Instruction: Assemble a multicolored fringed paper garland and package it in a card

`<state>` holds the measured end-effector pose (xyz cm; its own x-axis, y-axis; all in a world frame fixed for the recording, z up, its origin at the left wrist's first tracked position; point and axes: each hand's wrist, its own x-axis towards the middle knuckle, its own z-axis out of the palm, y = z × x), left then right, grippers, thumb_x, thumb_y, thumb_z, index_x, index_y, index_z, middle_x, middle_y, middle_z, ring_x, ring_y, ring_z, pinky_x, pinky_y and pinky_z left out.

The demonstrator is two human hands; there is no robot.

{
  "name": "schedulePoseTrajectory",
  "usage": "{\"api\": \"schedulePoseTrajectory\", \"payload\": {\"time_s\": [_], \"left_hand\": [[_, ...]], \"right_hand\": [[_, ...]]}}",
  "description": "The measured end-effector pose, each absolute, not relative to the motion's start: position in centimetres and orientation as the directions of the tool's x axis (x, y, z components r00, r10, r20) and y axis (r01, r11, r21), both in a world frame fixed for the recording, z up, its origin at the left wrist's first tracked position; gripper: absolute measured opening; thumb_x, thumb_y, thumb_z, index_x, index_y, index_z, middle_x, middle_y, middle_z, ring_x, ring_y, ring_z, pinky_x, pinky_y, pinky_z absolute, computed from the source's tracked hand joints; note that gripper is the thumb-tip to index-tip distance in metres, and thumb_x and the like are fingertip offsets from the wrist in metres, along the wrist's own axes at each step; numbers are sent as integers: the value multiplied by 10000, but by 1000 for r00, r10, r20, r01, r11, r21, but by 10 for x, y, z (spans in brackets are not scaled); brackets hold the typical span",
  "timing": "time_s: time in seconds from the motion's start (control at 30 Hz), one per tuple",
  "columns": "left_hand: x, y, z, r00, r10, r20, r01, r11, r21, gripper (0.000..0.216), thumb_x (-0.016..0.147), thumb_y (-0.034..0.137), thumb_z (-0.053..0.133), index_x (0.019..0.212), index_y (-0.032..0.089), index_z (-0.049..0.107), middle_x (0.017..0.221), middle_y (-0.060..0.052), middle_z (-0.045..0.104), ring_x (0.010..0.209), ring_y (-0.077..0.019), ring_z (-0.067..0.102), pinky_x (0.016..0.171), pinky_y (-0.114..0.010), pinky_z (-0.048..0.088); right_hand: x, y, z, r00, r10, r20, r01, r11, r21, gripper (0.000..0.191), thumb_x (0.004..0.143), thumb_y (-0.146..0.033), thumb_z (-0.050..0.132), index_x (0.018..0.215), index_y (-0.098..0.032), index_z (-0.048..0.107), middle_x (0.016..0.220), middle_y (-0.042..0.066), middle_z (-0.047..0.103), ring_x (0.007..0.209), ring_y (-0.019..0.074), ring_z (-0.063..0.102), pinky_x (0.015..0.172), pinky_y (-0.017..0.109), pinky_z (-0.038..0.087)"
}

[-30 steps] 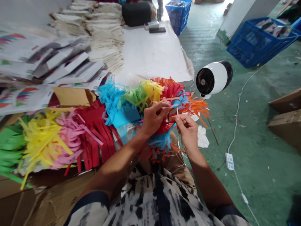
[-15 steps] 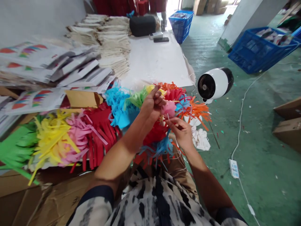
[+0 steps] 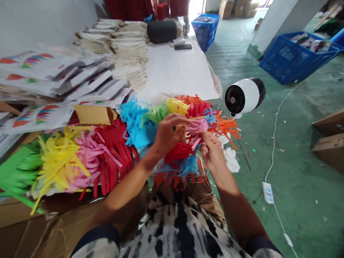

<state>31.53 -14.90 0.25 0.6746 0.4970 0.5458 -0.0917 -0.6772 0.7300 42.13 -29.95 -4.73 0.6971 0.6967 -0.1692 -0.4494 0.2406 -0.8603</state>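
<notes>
Head view: pink fringe lies between both hands, just beyond right fingertips, one loose strand hanging below them. Right hand pinches pink fringe between thumb and forefinger. Left hand reaches in from other side, fingers stretched to pink fringe's near edge; cannot tell whether they grip it. Red fringe below left hand, yellow fringe above, orange fringe beyond right hand.

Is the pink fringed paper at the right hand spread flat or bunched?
Bunched: the pink fringed paper shows overlapping strips at the right hand.
</notes>
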Motion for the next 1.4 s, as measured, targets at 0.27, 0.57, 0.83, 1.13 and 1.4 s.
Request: {"api": "schedulePoseTrajectory", "payload": {"time_s": [0.27, 0.57, 0.83, 1.13, 1.4], "left_hand": [[310, -167, -4, 753, 161, 638, -351, -722, 596, 161, 949, 239, 758, 1056, 338, 827, 950, -26, 791, 920, -165, 673, 868, -349, 565], [298, -163, 28, 264, 536, 802, 35, -836, 547, 54, 954, 253, 740, 902, 237, 742, 830, -3, 760, 735, -138, 661, 650, -287, 513], [273, -167, 77, 427, 339, 838, 464, -878, 119, 75, 883, 191, 702, 817, 221, 719, 737, -51, 676, 725, -210, 585, 685, -367, 421], [320, -178, 14, 683, 702, 202, 77, -344, 936, 223, 878, 352, 764, 744, 191, 687, 648, 10, 685, 570, -115, 592, 546, -250, 442], [313, -163, 2, 805, 589, 65, -72, -12, 997, 311, 790, 447, 885, 844, 164, 767, 752, -36, 772, 634, -130, 686, 628, -253, 574]], "right_hand": [[421, -300, -51, 632, 750, -192, -500, 206, -841, 448, 681, -583, 920, 861, -234, 705, 634, -99, 553, 406, 15, 213, 346, 180, 182], [423, -308, -53, 750, 652, -111, -316, 206, -926, 333, 804, -526, 853, 912, -233, 737, 681, -64, 647, 422, 40, 274, 393, 216, 172], [424, -309, -49, 894, 445, 42, -58, 210, -976, 256, 910, -487, 769, 952, -235, 749, 752, -42, 669, 481, 72, 330, 439, 226, 228], [411, -300, -34, 625, 766, 153, -1, 196, -981, 242, 877, -482, 816, 820, -249, 781, 1106, 49, 769, 885, 187, 689, 711, 302, 527], [413, -297, -44, 608, 788, -99, -341, 147, -928, 290, 807, -485, 880, 848, -216, 781, 553, -69, 520, 436, 58, 273, 412, 226, 203]]}}
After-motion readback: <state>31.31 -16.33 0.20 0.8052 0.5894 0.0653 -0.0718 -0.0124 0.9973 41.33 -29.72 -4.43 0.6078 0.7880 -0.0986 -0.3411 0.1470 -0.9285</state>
